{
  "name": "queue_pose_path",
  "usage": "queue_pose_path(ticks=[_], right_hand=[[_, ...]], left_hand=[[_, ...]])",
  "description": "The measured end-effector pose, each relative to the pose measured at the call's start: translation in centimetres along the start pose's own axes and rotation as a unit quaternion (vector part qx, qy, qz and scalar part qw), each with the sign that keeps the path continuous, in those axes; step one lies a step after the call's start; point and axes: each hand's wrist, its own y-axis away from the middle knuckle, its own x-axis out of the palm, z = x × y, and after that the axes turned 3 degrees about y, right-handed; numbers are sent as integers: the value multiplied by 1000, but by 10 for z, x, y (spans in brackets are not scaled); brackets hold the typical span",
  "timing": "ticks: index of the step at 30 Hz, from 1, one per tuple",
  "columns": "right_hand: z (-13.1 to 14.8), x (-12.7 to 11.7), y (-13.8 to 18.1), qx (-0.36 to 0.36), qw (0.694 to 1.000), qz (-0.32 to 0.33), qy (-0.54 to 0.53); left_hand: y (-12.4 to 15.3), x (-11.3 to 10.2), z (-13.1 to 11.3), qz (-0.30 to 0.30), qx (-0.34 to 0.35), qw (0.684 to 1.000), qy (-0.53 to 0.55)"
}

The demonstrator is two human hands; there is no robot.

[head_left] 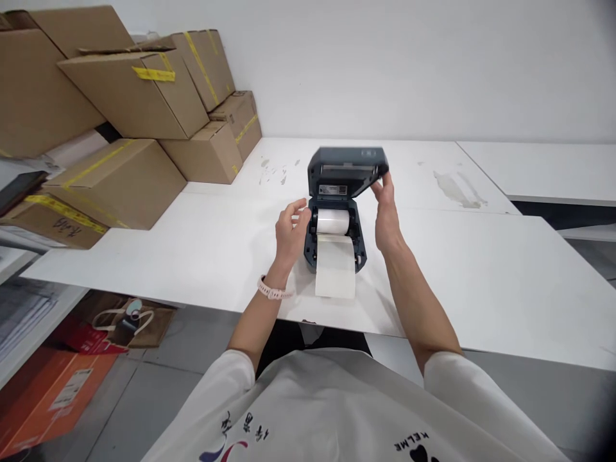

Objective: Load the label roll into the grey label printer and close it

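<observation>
A dark label printer sits on the white table with its lid tilted up. Inside lies a roll of white labels, and a strip of labels hangs out over the front edge toward me. My right hand holds the lid at its right front corner, fingers under the edge. By the printer's left side is my left hand, its fingers loosely bent and apart, holding nothing. Whether its fingertips touch the casing I cannot tell.
Cardboard boxes with yellow tape are stacked on the left of the table. A white wall rises behind. Below at left are an orange box and a paper bag. Another white surface adjoins at right.
</observation>
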Motion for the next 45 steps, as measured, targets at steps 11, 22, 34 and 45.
queue_pose_path(ticks=[11,22,34,45], right_hand=[[2,17,-43,-111,963,-50,241],[11,46,-43,-81,789,370,483],[-33,-86,26,39,996,72,-36],[-127,-86,68,163,986,-9,-24]], left_hand=[[-28,7,54,163,-146,973,-78],[-33,4,46,191,-107,969,-117],[-30,1,49,192,-131,971,-56],[-25,10,55,148,-176,973,-4]])
